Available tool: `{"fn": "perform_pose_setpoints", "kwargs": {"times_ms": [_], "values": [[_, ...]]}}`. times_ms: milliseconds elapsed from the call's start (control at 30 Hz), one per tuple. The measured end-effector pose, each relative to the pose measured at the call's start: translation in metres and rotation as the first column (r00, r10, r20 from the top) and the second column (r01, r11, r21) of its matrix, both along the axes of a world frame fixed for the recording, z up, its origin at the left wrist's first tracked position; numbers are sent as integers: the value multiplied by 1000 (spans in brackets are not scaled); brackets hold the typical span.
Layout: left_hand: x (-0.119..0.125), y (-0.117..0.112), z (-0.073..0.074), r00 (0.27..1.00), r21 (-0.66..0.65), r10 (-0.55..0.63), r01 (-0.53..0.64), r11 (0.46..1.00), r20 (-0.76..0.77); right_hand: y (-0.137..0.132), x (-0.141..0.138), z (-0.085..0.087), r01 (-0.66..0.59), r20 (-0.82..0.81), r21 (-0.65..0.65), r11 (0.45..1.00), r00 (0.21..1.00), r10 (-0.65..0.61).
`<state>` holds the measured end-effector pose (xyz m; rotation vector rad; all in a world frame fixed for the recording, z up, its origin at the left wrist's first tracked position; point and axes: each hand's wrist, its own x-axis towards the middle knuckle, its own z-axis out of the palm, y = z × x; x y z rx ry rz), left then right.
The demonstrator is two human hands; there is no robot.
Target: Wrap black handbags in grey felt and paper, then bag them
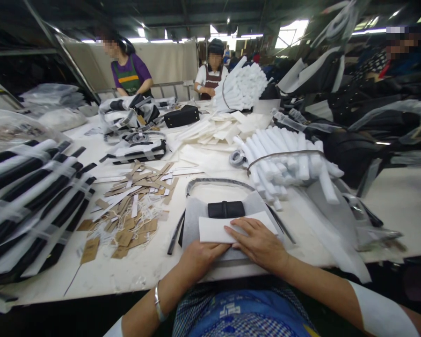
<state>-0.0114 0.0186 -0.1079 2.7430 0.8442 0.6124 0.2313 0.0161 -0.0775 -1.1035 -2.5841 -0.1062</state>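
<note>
A flat grey bag [196,215] lies at the table's near edge with a small black leather piece [226,209] on top of it. A folded white sheet [214,229] covers its lower half. My right hand [257,243] lies flat on the white sheet, fingers stretched out to the left. My left hand [199,257] rests at the sheet's lower edge, fingers curled under it and gripping it. A silver bracelet [157,304] circles my left wrist. A black strap [217,182] arcs round behind the bag.
Brown paper tags with strings [129,210] lie scattered to the left. Bagged black-and-white bags [31,201] are stacked at far left. Bundled white foam rolls [287,164] sit at right, another bundle [242,86] behind. Two other people [128,70] [212,70] stand at the far side.
</note>
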Motion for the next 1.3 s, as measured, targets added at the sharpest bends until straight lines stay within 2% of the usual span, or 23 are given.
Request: {"fn": "perform_pose_setpoints", "kwargs": {"times_ms": [200, 400, 500, 567, 633, 733, 767, 800, 867, 900, 933, 1000, 1067, 1100, 1133, 1200, 1300], "values": [[0, -1, 5, 998, 64, -29, 26, 998, 48, 1, 0, -3, -5, -14, -22, 1000, 1000, 5], [4, -22, 33, 975, 143, -84, 55, 988, 205, 1, -1, -1, 9, 34, -88, 996, 999, -6], [19, -25, 41, 990, 140, 1, -21, 990, 144, 1, -2, -3, 14, -18, -113, 993, 1000, -17], [29, -22, 35, 994, 159, 104, -107, 981, 30, 2, -3, -2, 5, -95, -143, 990, 995, -19], [36, -19, 21, 984, 242, 172, -156, 958, -47, 4, -2, 3, -37, -187, -178, 983, 982, 3], [38, -17, -2, 967, 370, 237, -186, 910, -96, 10, 8, 21, -148, -325, -245, 958, 944, 63], [37, -17, -7, 961, 403, 258, -197, 894, -102, 14, 16, 29, -151, -376, -248, 957, 925, 49], [36, -18, -11, 956, 435, 275, -204, 877, -105, 19, 26, 38, -114, -423, -223, 968, 906, 10], [35, -18, -14, 949, 486, 295, -206, 849, -113, 29, 54, 54, 94, -476, -93, 991, 870, -127], [35, -17, -14, 947, 504, 300, -204, 840, -117, 34, 71, 61, 240, -467, -6, 971, 858, -215], [35, -17, -14, 946, 519, 302, -201, 831, -117, 38, 89, 67, 383, -428, 84, 920, 847, -313], [36, -15, -14, 945, 540, 308, -205, 816, -107, 43, 127, 73, 613, -293, 227, 757, 784, -547], [36, -13, -15, 946, 546, 309, -209, 811, -97, 45, 158, 72, 758, -168, 305, 577, 639, -750], [36, -12, -15, 946, 542, 309, -210, 814, -97, 45, 169, 70, 802, -117, 319, 505, 562, -819], [36, -12, -15, 947, 539, 308, -210, 815, -96, 45, 178, 67, 832, -67, 316, 455, 498, -865], [35, -12, -16, 949, 540, 302, -209, 815, -89, 43, 187, 62, 861, 35, 277, 427, 435, -900], [34, -13, -14, 951, 537, 300, -212, 817, -81, 28, 188, 59, 886, 99, 161, 435, 424, -900]]}}
